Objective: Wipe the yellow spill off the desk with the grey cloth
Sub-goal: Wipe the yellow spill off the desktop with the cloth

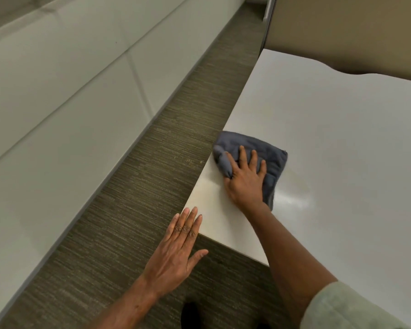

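Right hand (243, 179) flat, fingers spread, pressing cloth (266, 150) on desk (342, 138) by left edge | faint yellowish trace left of wrist | sweep inward, keep pressure | left hand (178, 248) open, empty

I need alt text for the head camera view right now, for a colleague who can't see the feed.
The right hand presses a crumpled grey cloth flat on the white desk near its left edge. The left hand is spread open, fingertips at the desk's near corner, above grey carpet. No clear yellow spill shows, only a faint tint near the edge.
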